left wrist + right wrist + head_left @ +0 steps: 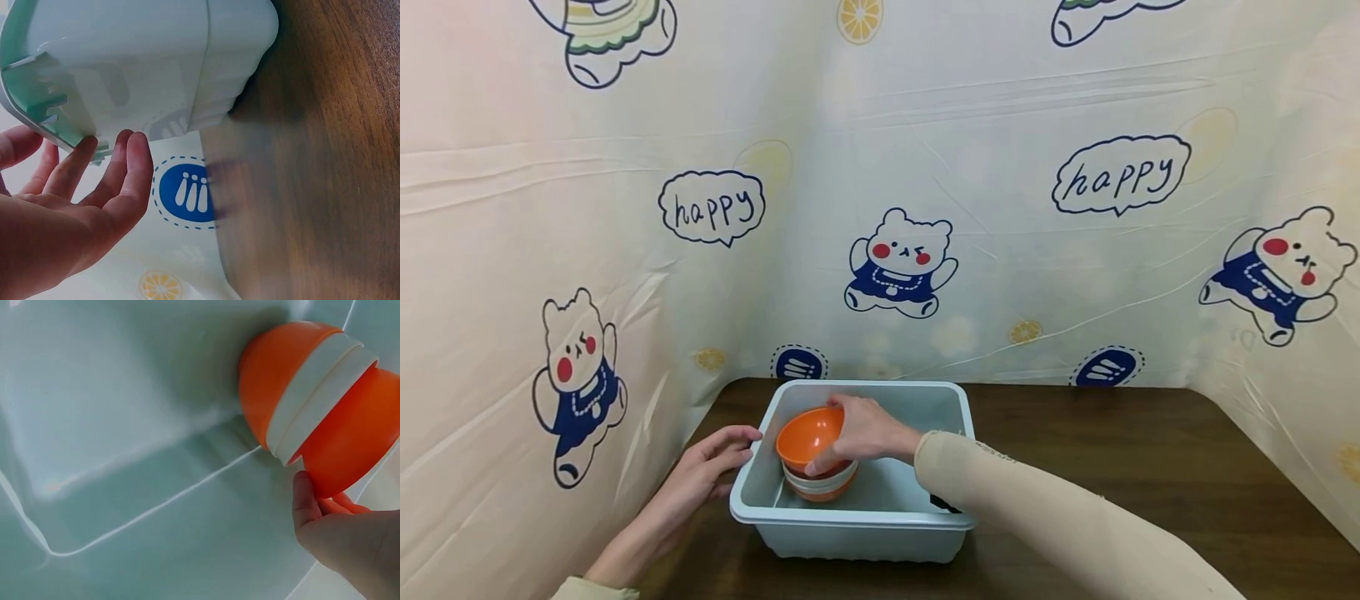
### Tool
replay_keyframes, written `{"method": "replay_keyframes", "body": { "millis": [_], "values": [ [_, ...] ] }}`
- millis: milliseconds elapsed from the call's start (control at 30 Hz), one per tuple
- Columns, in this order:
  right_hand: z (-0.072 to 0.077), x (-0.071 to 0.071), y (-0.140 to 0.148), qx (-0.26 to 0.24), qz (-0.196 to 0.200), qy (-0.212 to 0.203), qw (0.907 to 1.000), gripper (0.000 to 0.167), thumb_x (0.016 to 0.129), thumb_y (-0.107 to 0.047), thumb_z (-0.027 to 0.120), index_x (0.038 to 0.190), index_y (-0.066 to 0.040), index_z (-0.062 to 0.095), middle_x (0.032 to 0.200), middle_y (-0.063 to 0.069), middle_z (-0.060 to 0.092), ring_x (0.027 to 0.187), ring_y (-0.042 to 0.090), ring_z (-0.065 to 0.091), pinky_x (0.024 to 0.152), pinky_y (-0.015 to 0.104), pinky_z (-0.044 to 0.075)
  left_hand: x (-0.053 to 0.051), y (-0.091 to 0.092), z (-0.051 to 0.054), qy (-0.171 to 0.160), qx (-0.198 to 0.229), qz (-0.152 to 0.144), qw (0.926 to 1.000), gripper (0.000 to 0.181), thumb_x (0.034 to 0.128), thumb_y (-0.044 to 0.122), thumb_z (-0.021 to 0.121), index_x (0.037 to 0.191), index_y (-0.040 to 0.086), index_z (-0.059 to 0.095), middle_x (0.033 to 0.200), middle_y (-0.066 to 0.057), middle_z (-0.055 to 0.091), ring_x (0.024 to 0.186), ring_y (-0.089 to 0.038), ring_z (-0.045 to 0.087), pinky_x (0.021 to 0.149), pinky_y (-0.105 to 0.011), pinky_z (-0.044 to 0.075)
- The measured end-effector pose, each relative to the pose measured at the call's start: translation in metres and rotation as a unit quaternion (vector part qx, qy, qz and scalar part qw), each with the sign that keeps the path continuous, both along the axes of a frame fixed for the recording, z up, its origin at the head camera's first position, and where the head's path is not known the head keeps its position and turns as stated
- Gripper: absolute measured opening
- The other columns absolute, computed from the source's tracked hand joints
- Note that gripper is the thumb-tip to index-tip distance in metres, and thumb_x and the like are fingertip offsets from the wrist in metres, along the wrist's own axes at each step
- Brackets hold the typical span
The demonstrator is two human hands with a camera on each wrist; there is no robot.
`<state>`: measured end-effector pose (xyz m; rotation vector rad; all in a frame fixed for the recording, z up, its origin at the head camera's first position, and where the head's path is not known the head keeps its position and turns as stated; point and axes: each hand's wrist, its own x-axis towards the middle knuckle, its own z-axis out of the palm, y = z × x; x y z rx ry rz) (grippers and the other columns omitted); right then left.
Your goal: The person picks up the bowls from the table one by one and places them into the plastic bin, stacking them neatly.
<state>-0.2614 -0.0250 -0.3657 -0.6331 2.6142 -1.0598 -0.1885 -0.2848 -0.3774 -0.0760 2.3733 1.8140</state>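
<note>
An orange bowl (808, 437) sits tilted on top of a bowl stack inside a pale blue plastic tub (865, 520). My right hand (865, 429) grips this bowl, thumb on its near side and fingers at its far rim. Beneath it are white rims (312, 394) and another orange bowl (269, 375) at the bottom. In the right wrist view the top bowl leans partly out of the stack. At the tub's left side, my left hand (711, 462) touches the rim with loosely bent fingers (139, 169) against its outer underside.
The tub stands on a dark brown wooden table (1075, 467). Behind and to both sides hangs a pale curtain (1000, 250) printed with bears and the word "happy". A small black thing (942, 502) shows in the tub under my right sleeve.
</note>
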Motion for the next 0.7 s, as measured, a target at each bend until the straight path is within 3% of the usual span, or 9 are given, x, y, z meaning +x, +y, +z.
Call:
{"method": "replay_keyframes", "body": {
  "millis": [300, 700],
  "values": [
    [-0.0022, 0.0015, -0.0002, 0.010, -0.005, 0.013, 0.9999, 0.097, 0.073, -0.049, 0.092, 0.152, -0.011, 0.050, 0.132, 0.004, 0.064, 0.108, 0.019, 0.059, 0.092, 0.039, 0.056, -0.0002, -0.0007, -0.0009, 0.002, -0.004, 0.000, 1.0000, 0.039, 0.1103, 0.022, 0.054, 0.144, 0.003, 0.055, 0.152, -0.023, 0.050, 0.125, -0.032, 0.058, 0.093, -0.048, 0.057],
    [-0.0063, 0.0005, -0.0022, 0.037, -0.012, 0.021, 0.9990, 0.098, 0.073, -0.052, 0.089, 0.154, -0.013, 0.051, 0.129, 0.002, 0.063, 0.113, 0.020, 0.048, 0.090, 0.039, 0.053, 0.0009, -0.0003, -0.0003, 0.002, 0.005, 0.001, 1.0000, 0.038, 0.1100, 0.022, 0.056, 0.143, 0.002, 0.056, 0.150, -0.022, 0.054, 0.123, -0.029, 0.060, 0.091, -0.046, 0.057]
  ]
}}
